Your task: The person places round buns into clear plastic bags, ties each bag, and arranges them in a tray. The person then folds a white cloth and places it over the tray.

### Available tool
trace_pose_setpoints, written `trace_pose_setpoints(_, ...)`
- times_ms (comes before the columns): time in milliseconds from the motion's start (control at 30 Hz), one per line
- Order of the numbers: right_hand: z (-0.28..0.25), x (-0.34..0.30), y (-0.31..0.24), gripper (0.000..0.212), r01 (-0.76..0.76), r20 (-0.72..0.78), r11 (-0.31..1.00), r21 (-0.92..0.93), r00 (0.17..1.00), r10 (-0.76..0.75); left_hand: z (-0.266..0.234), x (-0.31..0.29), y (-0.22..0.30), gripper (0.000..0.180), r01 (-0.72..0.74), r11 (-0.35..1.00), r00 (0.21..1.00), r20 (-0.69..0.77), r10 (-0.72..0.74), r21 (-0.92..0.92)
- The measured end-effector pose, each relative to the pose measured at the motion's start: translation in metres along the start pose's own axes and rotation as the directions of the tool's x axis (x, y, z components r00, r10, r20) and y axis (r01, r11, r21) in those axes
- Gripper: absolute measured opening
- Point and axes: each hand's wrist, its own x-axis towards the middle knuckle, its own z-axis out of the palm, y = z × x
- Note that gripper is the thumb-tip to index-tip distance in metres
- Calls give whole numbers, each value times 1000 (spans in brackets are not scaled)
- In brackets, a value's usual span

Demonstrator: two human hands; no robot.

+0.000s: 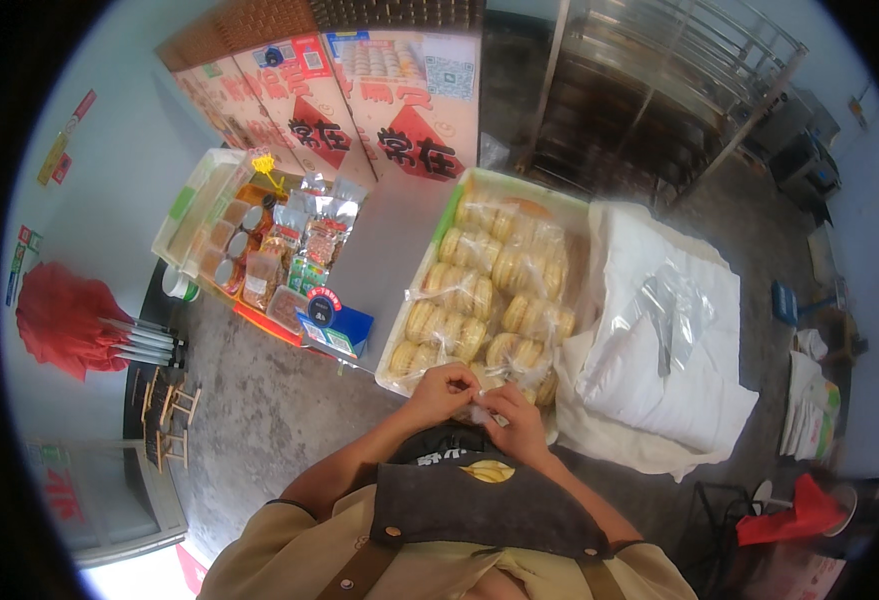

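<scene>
Near my apron, at the near edge of the shallow pale tray [399, 340] of bagged round golden biscuits [489, 290], I pinch a small crinkly clear plastic bag [479, 410] between both hands. It looks light, limp and slippery, so I take it by its bunched neck. My left hand [444, 388] and right hand [515, 415] have fingertips closed tight on the film.

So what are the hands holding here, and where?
Both hands, left hand and right hand, pinch the top of a small clear bag; exact grip is too small to tell.
</scene>
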Motion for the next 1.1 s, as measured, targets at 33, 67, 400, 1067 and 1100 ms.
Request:
trace_pose_setpoints(33, -2, -2, 0, 21, 81, -14, 996, -45, 997, -81, 0, -1, 0, 4, 21, 999, 1000, 12, -21, -45)
trace_pose_setpoints(67, -3, -4, 1, 18, -10, -17, 999, -52, 1000, 9, 0, -2, 2, 4, -26, 998, 999, -18, 27, 58)
trace_pose_setpoints(400, 0, -37, 39, 26, -485, -141, 829, 279, 833, 534, -18, -16, -23, 20, -208, 792, 911, -181, 371, 574)
trace_pose_setpoints(1067, -44, 91, 86, 50, -369, -3, 349, 862, 684, 730, 22, 116, 26, 65, -153, 923, 979, 75, 191, -353)
trace_pose_setpoints(1100, -57, 110, 97, 50, -268, -57, 388, 882, 755, 653, 25, 133, 30, 64, -216, 902, 967, 44, 249, -373)
